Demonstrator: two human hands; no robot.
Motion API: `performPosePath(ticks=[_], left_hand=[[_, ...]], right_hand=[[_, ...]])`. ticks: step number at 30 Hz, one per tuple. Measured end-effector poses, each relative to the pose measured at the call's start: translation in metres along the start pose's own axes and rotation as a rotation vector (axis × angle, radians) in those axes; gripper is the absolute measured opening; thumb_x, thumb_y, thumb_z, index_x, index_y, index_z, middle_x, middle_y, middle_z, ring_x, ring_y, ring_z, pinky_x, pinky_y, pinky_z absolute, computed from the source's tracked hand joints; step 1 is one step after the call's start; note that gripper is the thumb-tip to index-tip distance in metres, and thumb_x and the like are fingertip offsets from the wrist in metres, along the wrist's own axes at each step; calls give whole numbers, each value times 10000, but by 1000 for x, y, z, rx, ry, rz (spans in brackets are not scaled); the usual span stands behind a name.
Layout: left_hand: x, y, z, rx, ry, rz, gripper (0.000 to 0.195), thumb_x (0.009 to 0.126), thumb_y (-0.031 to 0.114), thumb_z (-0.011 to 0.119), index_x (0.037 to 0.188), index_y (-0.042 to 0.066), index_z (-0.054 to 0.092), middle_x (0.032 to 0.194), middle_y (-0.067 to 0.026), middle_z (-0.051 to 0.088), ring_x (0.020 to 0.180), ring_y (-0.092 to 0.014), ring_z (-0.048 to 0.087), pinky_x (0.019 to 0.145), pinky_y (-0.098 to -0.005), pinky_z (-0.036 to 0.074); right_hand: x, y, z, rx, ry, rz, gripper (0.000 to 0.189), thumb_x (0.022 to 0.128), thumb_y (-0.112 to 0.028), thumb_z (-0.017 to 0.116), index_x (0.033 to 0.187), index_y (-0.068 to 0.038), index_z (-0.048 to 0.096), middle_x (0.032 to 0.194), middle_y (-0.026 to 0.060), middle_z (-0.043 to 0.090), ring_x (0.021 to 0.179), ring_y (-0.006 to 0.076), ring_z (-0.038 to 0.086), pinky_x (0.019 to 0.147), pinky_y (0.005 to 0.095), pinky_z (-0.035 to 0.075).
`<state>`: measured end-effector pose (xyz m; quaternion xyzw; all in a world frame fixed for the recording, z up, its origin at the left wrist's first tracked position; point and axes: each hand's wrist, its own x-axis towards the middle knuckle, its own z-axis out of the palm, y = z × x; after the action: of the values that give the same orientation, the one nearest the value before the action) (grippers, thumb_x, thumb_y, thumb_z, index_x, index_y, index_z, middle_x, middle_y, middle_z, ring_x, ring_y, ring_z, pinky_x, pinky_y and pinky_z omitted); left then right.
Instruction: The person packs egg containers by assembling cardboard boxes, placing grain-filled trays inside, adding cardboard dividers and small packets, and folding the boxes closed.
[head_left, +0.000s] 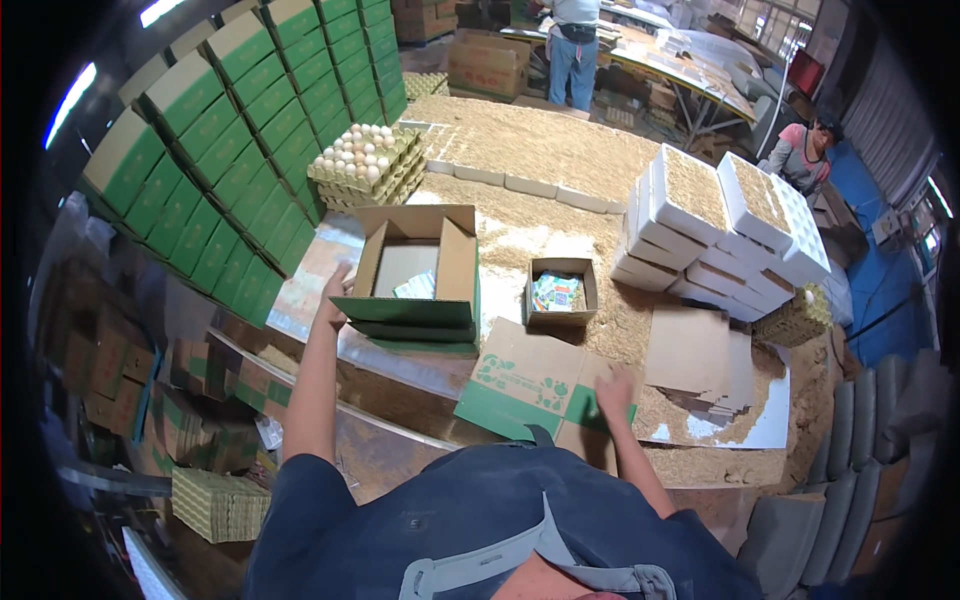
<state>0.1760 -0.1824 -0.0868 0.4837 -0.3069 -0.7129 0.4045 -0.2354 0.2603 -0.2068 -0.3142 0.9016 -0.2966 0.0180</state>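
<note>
My left hand (341, 291) is beside the left wall of an open green and brown cardboard box (459, 262), fingers apart; whether they touch it is unclear. A grey sheet (405, 259) and a printed packet (417, 286) lie inside this box. Blurred, my right hand (616, 391) lies over the right part of a flattened green and brown carton (525, 371); its grip cannot be made out. Behind that carton stands a small open cardboard box (561, 319) with printed packets (555, 291) in it.
Stacked green boxes (225, 180) line the left side, near egg trays (367, 180) topped with eggs. On the right are white foam trays (675, 202) with husk-like filling and stacked cardboard sheets (686, 349). Two people (574, 56) are farther off, one at right (799, 154).
</note>
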Motion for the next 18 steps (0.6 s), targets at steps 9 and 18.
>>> performPosePath(ticks=[9, 18], left_hand=[[-160, -237, 34, 924, 174, 518, 406, 848, 168, 650, 1208, -19, 630, 989, -221, 695, 908, -344, 672, 841, -404, 515], [-163, -274, 116, 1426, -228, 463, 510, 777, 312, 695, 1139, -33, 596, 1131, -275, 606, 1099, -423, 574, 928, -468, 482]], right_hand=[[-70, 59, -38, -31, -133, 191, 474, 781, -97, 641, 1233, 35, 587, 1339, 263, 495, 1229, 423, 476, 1062, 464, 388], [-44, 56, -56, 259, -131, 337, 514, 776, -103, 586, 1282, -13, 565, 1193, 279, 618, 1119, 437, 587, 965, 448, 471]])
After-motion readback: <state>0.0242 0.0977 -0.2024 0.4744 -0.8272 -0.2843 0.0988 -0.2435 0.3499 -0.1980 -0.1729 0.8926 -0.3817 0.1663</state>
